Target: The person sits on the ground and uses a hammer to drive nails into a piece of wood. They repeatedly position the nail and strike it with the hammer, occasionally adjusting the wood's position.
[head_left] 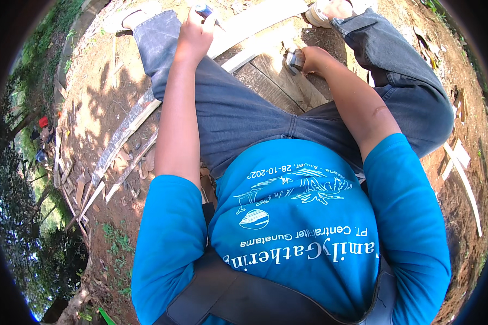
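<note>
My left hand (194,37), at the upper left beside my knee, is closed around a short tool with a rounded blue handle (203,10). A thin dark tip points from it toward a pale board (255,24), but its exact kind is unclear. At the upper middle, my right hand (313,59) grips a compact dark grey and silver block-shaped thing (294,60) over the wooden planks (274,86). What kind it is cannot be made out. Bright sunlight washes out the board and some of its edges.
My legs in dark trousers (417,65) spread on both sides of the wood. Long wood strips (122,138) lie on the brown soil at the left. Another thin strip (466,189) lies at the right. Trees (27,227) stand beyond the left edge.
</note>
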Available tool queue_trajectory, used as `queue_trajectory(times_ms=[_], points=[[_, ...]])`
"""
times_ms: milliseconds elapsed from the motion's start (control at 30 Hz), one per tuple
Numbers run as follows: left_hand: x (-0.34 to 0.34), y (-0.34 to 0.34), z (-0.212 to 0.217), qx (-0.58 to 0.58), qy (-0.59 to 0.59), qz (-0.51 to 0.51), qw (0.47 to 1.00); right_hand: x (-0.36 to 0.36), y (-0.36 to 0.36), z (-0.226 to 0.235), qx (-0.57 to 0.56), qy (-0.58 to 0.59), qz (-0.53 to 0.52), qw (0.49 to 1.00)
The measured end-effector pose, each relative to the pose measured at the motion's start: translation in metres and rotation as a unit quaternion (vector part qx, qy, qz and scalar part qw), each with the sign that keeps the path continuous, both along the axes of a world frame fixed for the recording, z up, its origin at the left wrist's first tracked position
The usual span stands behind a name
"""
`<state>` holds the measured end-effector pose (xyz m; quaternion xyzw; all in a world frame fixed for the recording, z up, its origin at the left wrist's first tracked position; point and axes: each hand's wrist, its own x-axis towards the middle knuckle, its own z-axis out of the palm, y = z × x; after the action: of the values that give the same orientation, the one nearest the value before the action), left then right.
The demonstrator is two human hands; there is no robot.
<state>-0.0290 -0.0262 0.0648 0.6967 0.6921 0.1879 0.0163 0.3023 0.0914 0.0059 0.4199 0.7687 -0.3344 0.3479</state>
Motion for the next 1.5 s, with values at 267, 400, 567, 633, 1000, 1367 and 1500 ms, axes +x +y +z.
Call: queue_trajectory(times_ms=[267, 400, 567, 633, 1000, 1367, 1500], points=[[0.019, -0.001, 0.011, -0.051, -0.169, 0.025, 0.984, 0.000, 0.002, -0.004, -0.001, -0.029, 0.003, 1.000], [0.018, 0.000, 0.008, -0.017, -0.106, -0.026, 0.994, 0.000, 0.001, -0.005, -0.001, -0.035, 0.000, 0.999], [0.014, -0.001, -0.003, -0.014, -0.030, -0.041, 0.999, 0.001, 0.001, -0.008, 0.011, -0.031, -0.003, 0.999], [0.013, -0.001, -0.004, 0.002, 0.001, -0.057, 0.998, 0.001, 0.001, -0.007, 0.008, -0.035, -0.011, 0.999], [0.013, -0.002, -0.011, -0.028, -0.125, -0.014, 0.992, -0.001, 0.001, -0.005, 0.005, -0.031, -0.006, 0.999], [0.030, 0.005, 0.007, 0.041, -0.298, 0.034, 0.953, -0.001, 0.001, -0.004, 0.000, -0.017, 0.008, 1.000], [0.039, 0.006, 0.006, 0.010, -0.308, 0.043, 0.950, 0.007, 0.010, -0.005, -0.032, 0.046, -0.023, 0.998]])
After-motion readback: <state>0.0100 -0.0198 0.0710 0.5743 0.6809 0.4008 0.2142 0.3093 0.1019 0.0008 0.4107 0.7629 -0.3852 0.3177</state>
